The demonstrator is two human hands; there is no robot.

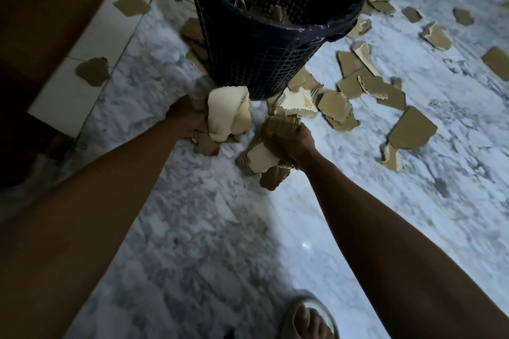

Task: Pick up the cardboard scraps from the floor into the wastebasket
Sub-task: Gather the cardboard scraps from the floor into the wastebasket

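A black mesh wastebasket (264, 58) with a dark liner stands on the marble floor at top centre, with several cardboard scraps inside it. My left hand (187, 117) grips a bunch of brown and cream scraps (228, 115) just in front of the basket's base. My right hand (289, 140) grips another bunch of scraps (264, 157) a little to the right and nearer to me. Many loose scraps (366, 82) lie on the floor right of the basket, and a few (93, 70) lie to its left.
A white tiled strip (82, 44) and a brown wooden surface (41, 3) border the floor on the left. My foot in a grey sandal (308, 319) stands at the bottom centre. Bare marble floor (209, 228) lies between my arms.
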